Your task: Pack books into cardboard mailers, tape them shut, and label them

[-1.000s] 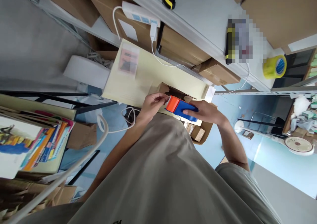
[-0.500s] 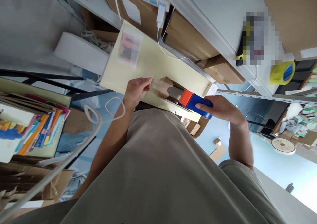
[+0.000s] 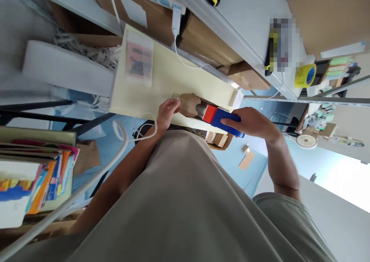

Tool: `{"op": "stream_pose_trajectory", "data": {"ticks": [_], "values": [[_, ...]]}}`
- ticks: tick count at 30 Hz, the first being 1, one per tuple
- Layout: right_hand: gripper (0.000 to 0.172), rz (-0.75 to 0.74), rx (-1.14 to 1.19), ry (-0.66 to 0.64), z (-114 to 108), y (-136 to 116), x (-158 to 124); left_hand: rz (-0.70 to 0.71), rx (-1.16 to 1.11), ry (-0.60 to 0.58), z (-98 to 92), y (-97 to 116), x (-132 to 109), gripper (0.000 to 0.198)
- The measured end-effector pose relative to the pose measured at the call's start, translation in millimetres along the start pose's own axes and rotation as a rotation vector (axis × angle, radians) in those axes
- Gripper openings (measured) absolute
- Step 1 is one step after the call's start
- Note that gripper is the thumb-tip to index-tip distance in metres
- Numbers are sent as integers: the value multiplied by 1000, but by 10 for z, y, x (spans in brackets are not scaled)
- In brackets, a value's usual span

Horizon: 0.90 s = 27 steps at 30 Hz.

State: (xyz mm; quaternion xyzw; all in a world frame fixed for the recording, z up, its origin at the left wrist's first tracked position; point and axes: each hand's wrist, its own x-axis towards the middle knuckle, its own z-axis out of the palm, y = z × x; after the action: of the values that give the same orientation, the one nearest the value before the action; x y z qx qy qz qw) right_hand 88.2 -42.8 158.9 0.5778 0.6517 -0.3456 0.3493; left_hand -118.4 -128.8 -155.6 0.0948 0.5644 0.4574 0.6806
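A small brown cardboard box (image 3: pixel 189 104) lies on the pale yellow tabletop (image 3: pixel 166 75), close to my body. My right hand (image 3: pixel 250 122) grips a blue-and-red tape dispenser (image 3: pixel 224 120), thumb along its blue side. Its red end lies over the right part of the box. At the box's left end, my left hand (image 3: pixel 169 110) has thumb and fingers pinched together on what looks like the end of a clear tape strip. The strip is faint and mostly hard to make out.
Behind the tabletop runs a grey shelf (image 3: pixel 239 19) with a yellow tape roll (image 3: pixel 305 75). A white charger (image 3: pixel 176 21) trails a cable over the table's back edge. Books (image 3: pixel 54 173) stand at left, near a thick white cable (image 3: pixel 95 177) crossing my left arm.
Both hands have come lower on the box and closer together. The left pinch has moved to the box's end, and the dispenser has shifted left. The camera view has turned slightly.
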Motion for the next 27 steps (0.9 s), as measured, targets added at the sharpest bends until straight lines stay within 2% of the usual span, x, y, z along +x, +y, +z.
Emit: {"op": "stream_pose_trajectory", "data": {"ticks": [6, 12, 17, 22, 27], "values": [[70, 74, -14, 13, -42, -156, -90, -72, -58, -57, 17, -28, 41, 60], [73, 100, -32, 28, -85, -237, -188, -19, -43, -76, 102, -24, 82, 60], [75, 134, -55, 33, -100, -286, -172, -54, -39, -72, 129, -92, 96, 61], [69, 173, -68, 26, -90, -352, -135, -92, -92, -73, 125, -179, 114, 63], [70, 194, -40, 4, -50, -439, -118, -129, -99, -79, 124, -221, 136, 56]]}}
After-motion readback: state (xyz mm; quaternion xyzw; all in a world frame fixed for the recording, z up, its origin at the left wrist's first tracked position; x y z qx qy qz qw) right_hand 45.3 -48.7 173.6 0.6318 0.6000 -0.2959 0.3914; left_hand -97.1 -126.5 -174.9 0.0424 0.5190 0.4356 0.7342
